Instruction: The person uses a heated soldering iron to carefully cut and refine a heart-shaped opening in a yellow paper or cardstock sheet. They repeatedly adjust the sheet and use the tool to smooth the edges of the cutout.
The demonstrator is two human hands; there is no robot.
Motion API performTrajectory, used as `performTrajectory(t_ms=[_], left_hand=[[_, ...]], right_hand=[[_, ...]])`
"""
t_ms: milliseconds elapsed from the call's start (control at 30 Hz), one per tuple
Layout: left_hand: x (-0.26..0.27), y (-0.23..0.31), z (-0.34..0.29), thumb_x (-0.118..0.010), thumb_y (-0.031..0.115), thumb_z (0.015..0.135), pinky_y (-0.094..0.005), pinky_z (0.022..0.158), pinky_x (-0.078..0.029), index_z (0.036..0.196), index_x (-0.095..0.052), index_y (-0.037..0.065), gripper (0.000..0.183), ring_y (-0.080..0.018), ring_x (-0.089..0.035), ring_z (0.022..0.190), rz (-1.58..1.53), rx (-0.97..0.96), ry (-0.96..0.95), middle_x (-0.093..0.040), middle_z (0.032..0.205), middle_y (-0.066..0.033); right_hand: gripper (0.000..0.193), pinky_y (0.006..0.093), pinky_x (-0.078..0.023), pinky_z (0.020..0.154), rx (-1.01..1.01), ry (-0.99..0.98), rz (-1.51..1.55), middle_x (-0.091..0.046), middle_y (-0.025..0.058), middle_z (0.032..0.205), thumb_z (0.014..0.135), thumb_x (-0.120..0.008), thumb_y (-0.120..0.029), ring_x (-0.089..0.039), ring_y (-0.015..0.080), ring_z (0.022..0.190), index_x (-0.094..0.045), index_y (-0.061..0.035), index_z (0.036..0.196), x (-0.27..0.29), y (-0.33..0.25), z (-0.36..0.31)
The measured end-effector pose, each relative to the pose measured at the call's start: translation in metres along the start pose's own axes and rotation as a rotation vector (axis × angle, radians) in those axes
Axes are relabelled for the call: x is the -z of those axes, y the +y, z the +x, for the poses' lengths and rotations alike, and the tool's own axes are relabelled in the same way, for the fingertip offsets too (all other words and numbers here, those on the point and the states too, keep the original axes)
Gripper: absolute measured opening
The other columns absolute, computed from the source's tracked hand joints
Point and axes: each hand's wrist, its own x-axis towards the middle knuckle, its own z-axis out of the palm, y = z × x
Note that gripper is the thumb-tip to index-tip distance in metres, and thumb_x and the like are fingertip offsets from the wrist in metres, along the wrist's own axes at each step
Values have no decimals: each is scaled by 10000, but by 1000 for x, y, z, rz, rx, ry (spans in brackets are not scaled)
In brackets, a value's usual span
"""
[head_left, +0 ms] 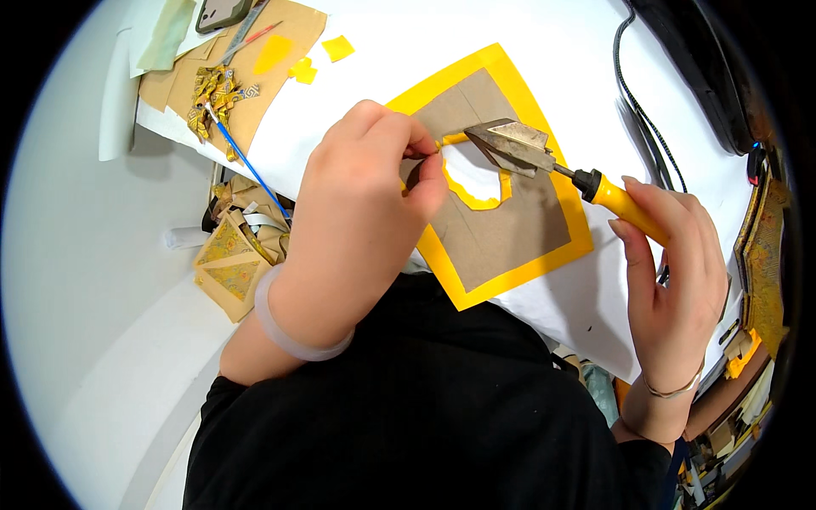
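Observation:
A grey-brown board [518, 242] with a yellow border has a roughly round hole, its rim partly wrapped in yellow strip [478, 204]. Over the upper right of that hole lies the pointed metal head of a small electric iron [520, 144]. My right hand [680, 272] holds the iron by its yellow handle [625, 208], fingers closed around it. At the hole's left rim my left hand [365, 187] pinches with thumb and forefinger, apparently on the edge of the yellow strip; the fingertips partly hide it.
On the white table [374, 76], a brown sheet [289, 68] carries crumpled patterned scraps [217, 93], a metal ruler [242, 34] and yellow pieces [338, 48]. A blue-handled brush [246, 161] overhangs the left edge. A black bag [697, 68] and cable [642, 110] lie at right.

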Motion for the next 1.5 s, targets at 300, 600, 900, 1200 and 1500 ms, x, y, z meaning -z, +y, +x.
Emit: performTrajectory(t_ms=[300, 600, 900, 1200, 1500], left_hand=[[9, 0, 3, -809, -45, 884, -284, 742, -560, 941, -725, -12, 106, -166, -664, 798, -72, 86, -54, -701, 924, -70], [10, -3, 1, -804, -41, 893, -284, 753, -561, 943, -722, -16, 99, -170, -672, 810, -76, 95, -54, -707, 934, -72], [9, 2, 1, -852, -11, 849, -306, 767, -561, 972, -714, 2, 186, -200, -661, 829, -67, 80, -63, -686, 933, -82], [4, 2, 2, -841, -14, 852, -308, 758, -557, 950, -724, 10, 155, -202, -662, 814, -5, 81, -43, -689, 931, -78], [9, 3, 1, -811, -27, 886, -294, 766, -557, 964, -743, -7, 105, -177, -675, 829, -78, 158, -69, -708, 945, -72]], right_hand=[[338, 309, -605, 780, 3, -40, -24, -752, 137, 1096, 933, -820, 4, -754, 262, 971, -749, -30, 1262, 3, 5, 7], [310, 307, -598, 750, 77, -117, -62, -741, 119, 1077, 903, -841, -1, -739, 251, 933, -788, -41, 1205, 9, -3, 27], [313, 307, -604, 746, 76, -83, -96, -746, 126, 1095, 911, -834, 9, -743, 256, 956, -785, -41, 1215, 9, -3, 30], [306, 308, -618, 753, 73, -81, -113, -751, 137, 1120, 921, -822, 20, -755, 264, 986, -780, -32, 1220, 12, 2, 28], [315, 299, -610, 758, 64, -140, -96, -734, 129, 1103, 912, -828, 20, -740, 251, 964, -785, -36, 1219, 12, -5, 32]])
